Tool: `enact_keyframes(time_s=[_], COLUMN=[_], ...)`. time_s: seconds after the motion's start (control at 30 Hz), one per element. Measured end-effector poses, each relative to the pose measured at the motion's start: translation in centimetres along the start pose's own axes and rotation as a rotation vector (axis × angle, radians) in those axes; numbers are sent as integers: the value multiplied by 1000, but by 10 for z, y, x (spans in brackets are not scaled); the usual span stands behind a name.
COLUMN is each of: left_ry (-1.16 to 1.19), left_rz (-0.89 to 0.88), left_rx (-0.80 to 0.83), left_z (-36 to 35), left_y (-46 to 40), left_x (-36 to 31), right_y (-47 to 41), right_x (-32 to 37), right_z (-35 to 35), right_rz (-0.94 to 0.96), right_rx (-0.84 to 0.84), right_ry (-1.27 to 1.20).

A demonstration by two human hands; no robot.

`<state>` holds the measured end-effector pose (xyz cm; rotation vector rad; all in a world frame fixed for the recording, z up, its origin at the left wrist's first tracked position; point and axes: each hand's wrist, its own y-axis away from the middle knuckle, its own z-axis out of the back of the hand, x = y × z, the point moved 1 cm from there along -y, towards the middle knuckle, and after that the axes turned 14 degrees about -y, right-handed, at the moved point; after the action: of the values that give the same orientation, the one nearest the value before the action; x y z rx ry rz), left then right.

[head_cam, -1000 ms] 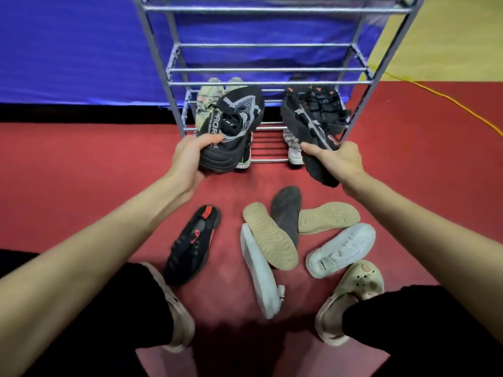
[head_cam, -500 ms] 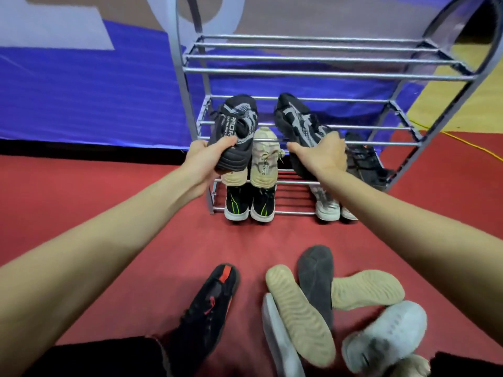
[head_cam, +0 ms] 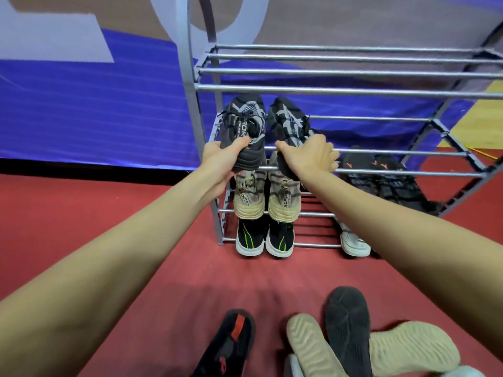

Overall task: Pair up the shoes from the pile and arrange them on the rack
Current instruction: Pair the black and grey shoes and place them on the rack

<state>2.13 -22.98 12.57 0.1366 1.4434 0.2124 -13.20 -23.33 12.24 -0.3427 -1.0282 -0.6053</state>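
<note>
I have both arms stretched forward to the rack [head_cam: 326,91]. My left hand [head_cam: 221,161] grips the heel of the left black-and-grey shoe [head_cam: 245,129], thumb over the top and fingers wrapped beneath it. My right hand [head_cam: 310,159] lies palm-down on the heel of the right black-and-grey shoe [head_cam: 288,123], fingers [head_cam: 330,159] curled over it and the shelf bar; I cannot see that heel under the hand. Both shoes sit side by side on the second shelf, toes pointing away from my fingers. Just below my fingers stands a beige pair [head_cam: 266,197], and under that a black pair with green stripes [head_cam: 262,238]. Right of my right fingers, a black pair with orange marks [head_cam: 381,178] is partly barred from view. My right forearm hides most of a white shoe [head_cam: 353,243]. The pile [head_cam: 340,336] near me is cut off at the frame edge.
</note>
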Motion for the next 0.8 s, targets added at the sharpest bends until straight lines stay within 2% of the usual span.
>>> enact_keyframes(time_s=[0.3,0.47,0.6,0.7,0.8], left_ry=[8,-17,-194,-377,-430], left_rz=[41,70,26,-46,-80], left_rx=[26,40,-43,-95,-107], left_z=[-7,-4,-10,-11,-9], left_y=[-17,-19,-16,-11,-9], left_x=[2,3,1,-1,3], right_y=[-19,-11,9,9,11], right_x=[7,-10,-30,-31,-32], right_z=[-17,-6,3,9,9], right_rz=[51,152,343,377,415], right_rx=[3,91,212,215,241], right_ry=[81,-35,-52,-116,-114])
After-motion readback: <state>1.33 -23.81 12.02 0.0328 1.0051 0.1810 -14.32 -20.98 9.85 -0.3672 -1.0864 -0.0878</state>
